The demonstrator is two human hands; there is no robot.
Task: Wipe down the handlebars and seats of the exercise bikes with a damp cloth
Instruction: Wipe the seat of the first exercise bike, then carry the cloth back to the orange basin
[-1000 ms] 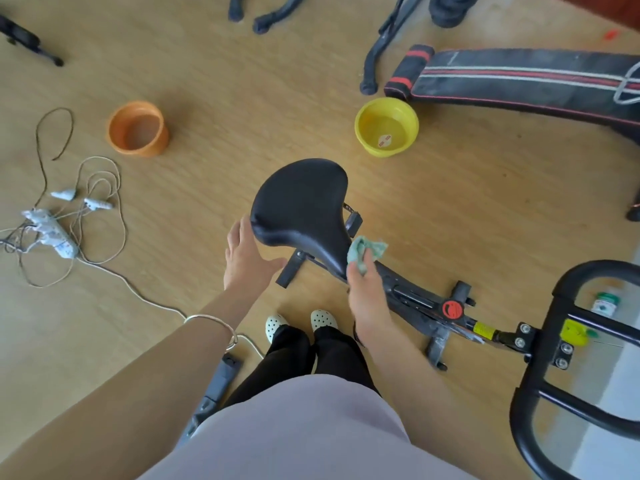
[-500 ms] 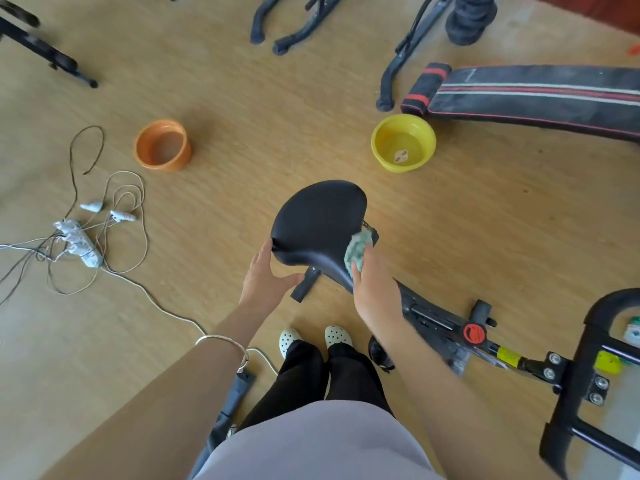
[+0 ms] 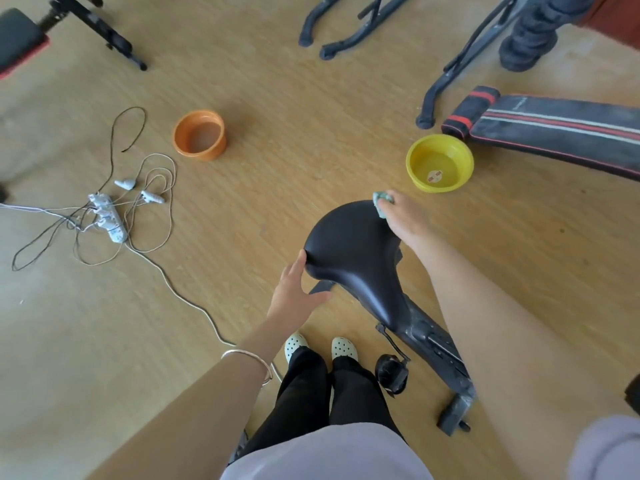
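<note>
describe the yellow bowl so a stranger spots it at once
Find the black bike seat mid-floor, then the striped bench pad to its upper right. The yellow bowl sits at that pad's end; unlike the orange bowl, it has a sticker inside.

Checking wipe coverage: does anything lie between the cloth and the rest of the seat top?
Nothing visible does. The right hand holds the cloth at the far rim of the seat; the left hand touches only its left edge, so the top lies bare.

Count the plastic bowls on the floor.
2. Round orange plastic bowl upper left, near the white power strip; round yellow plastic bowl right of centre, beyond the black bike seat. More could lie out of frame.
</note>
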